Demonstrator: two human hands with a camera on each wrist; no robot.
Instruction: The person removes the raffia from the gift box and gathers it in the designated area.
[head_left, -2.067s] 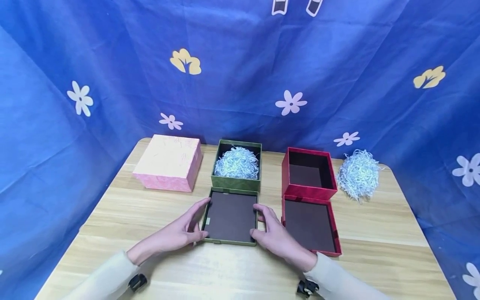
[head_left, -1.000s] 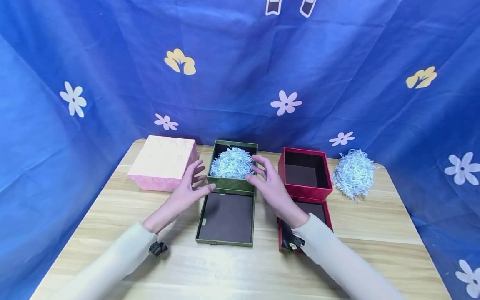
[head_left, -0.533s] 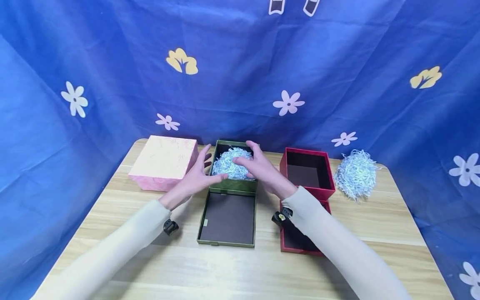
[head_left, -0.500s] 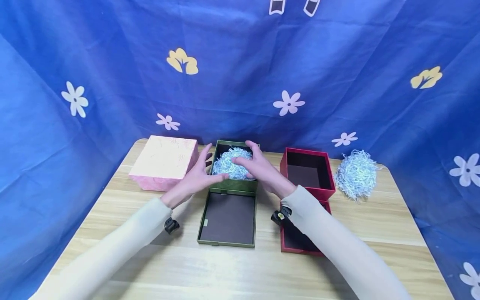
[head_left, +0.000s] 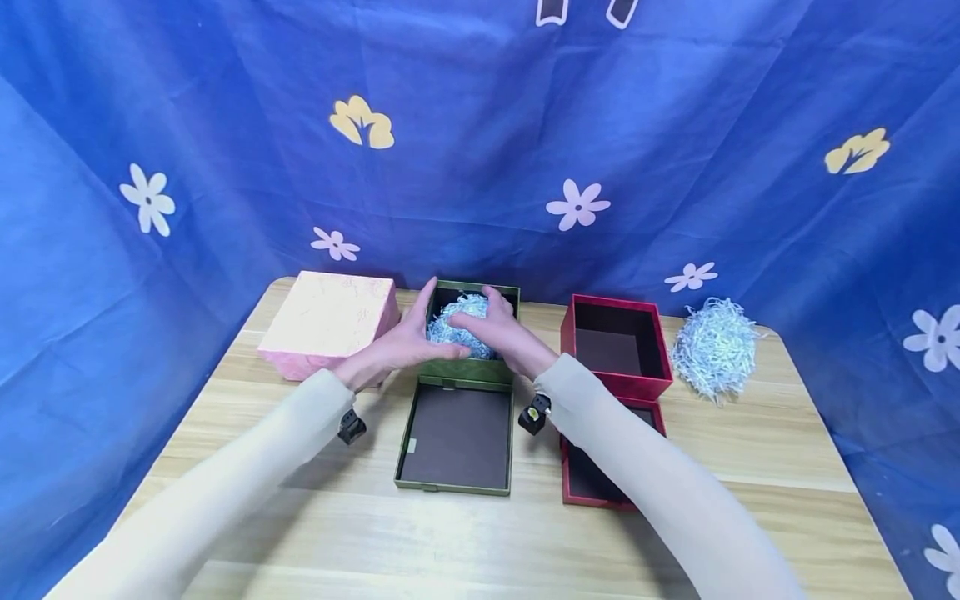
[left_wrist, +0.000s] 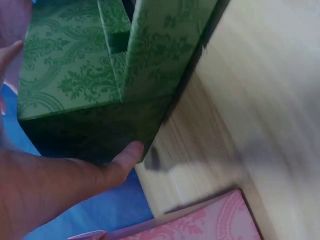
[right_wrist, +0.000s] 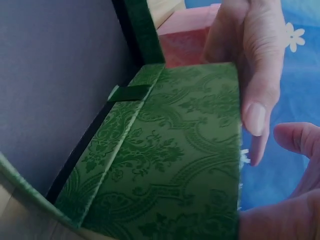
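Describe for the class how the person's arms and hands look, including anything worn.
The left sleeve and right sleeve are long, plain and off-white. At their ends sit small black devices: the left device and the right device, which shows a yellowish spot. The left hand and right hand wear no gloves.

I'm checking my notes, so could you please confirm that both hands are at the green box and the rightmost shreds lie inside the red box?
Not quite: the head view shows the rightmost shreds lying on the table, to the right of the red box, not inside it. The rest is right: the left hand and right hand are at the green box.
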